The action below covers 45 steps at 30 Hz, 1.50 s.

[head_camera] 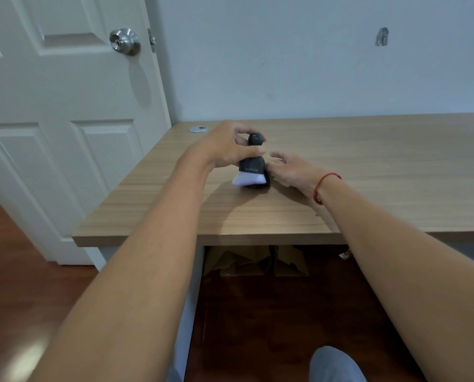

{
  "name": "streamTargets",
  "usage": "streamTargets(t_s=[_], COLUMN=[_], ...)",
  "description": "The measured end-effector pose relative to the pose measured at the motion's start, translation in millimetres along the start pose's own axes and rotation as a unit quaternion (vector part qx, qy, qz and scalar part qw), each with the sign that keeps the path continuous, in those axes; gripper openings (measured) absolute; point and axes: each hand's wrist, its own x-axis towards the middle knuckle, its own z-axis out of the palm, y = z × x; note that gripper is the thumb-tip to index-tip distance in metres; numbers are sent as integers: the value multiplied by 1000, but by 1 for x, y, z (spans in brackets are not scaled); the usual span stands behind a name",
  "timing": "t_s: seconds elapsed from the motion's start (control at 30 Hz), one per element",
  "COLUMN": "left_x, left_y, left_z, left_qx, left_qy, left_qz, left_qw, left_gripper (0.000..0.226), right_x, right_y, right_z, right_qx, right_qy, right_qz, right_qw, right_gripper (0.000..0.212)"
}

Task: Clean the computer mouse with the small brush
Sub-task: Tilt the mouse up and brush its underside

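My left hand point(225, 148) grips a small dark grey brush point(252, 161) by its narrow neck, held upright over the wooden desk point(368, 166). Its white bristles point(248, 180) fan out downward and press on a black computer mouse point(267, 181), of which only a dark sliver shows under and to the right of the bristles. My right hand point(293, 168) lies beside the mouse on the right, fingers touching or steadying its side; the contact is hidden by the brush. A red string bracelet circles my right wrist.
A silver cable grommet point(198, 129) sits at the desk's far left corner. A white door with a metal knob point(124, 41) stands to the left. Cardboard pieces point(255, 260) lie on the floor under the desk. My knee shows at the bottom.
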Motion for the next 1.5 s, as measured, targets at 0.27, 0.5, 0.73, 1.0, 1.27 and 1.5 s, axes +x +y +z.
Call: streamTargets(t_s=[0.27,0.5,0.73,1.0,1.27,1.5], left_x=[-5,-8,-1,13,14,24], left_y=[-5,-6,-11,-25,-19,-21], left_z=[2,1,1,16,2,24], left_qx=[-14,-42,-60,-14,-16,49], left_qy=[14,28,75,211,112,194], left_qz=[6,1,33,98,67,97], left_qw=[1000,999,995,972,991,975], left_gripper=[25,28,23,18,17,16], right_x=[-2,-3,-1,-11,-4,-6], right_y=[-1,-1,1,-4,7,4], right_z=[1,1,-1,-4,-3,-3], right_qx=[1,-14,-7,47,39,62], right_qy=[5,8,-1,-26,-68,-70], right_qz=[-8,-5,-5,15,-5,-5], right_qw=[1000,1000,1000,998,997,996], right_gripper=[67,66,63,71,123,125])
